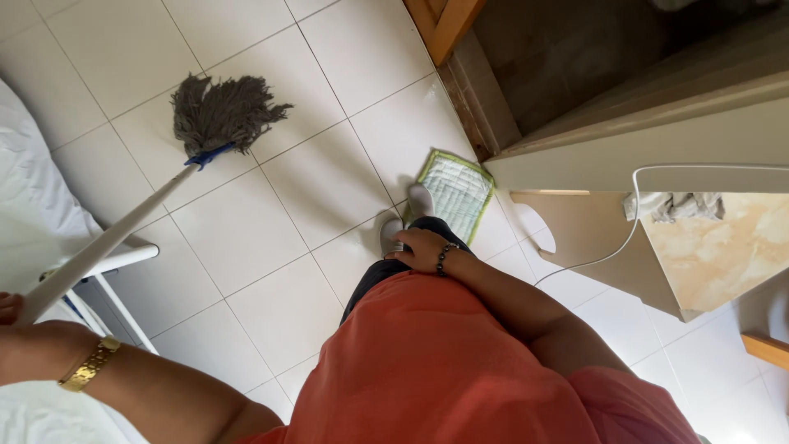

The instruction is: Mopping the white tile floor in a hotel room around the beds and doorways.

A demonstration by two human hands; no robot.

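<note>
My left hand (20,329), with a gold watch on its wrist, grips the end of a white mop handle (107,242) at the left edge. The handle slants up to a grey string mop head (222,111) with a blue collar, lying on the white tiled floor (271,238). My right hand (419,249), wearing a dark bead bracelet, rests on my thigh over dark trousers and holds nothing. Below it in the picture is my orange top. My feet in white shoes (403,218) stand on the tiles.
A green-edged pale floor mat (456,193) lies just beyond my feet by a wooden door frame (444,25). White bedding (25,189) and a white metal frame (123,259) are at the left. A marbled countertop (715,247) with a grey cloth (678,205) and a white cable (625,234) is at the right.
</note>
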